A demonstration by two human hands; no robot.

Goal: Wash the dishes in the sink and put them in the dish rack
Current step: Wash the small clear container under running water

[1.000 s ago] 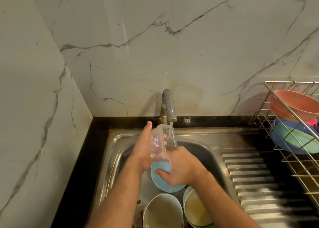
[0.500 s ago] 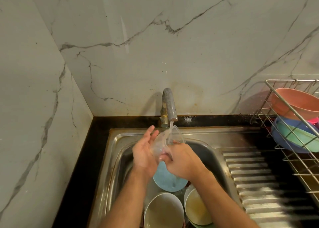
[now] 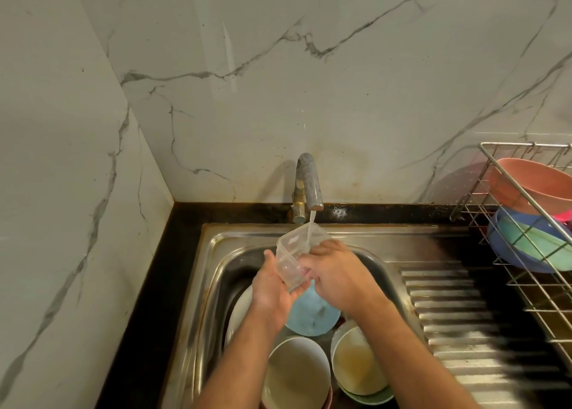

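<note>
Clear container under the tap, with most of the washing still to do.

A see-through plastic container (image 3: 298, 255), squarish with rounded corners and thin walls, is tilted under the thin stream from the dull metal tap (image 3: 308, 185), above the stainless sink (image 3: 216, 253). The left hand (image 3: 272, 288) cups its side and base, fingers curled under it; the right hand (image 3: 337, 272) clasps its other side, fingers wrapped on the wall. Below, a matte blue plate (image 3: 312, 315), a white plate (image 3: 240, 312) and two glossy, stained bowls (image 3: 295, 374) wait unwashed. To the right, past the ribbed drainboard (image 3: 458, 325), the wire dish rack (image 3: 532, 284) already holds a pink bowl (image 3: 532, 185) and nested blue and green bowls (image 3: 532, 247), so I'd judge the job perhaps half done.
</note>
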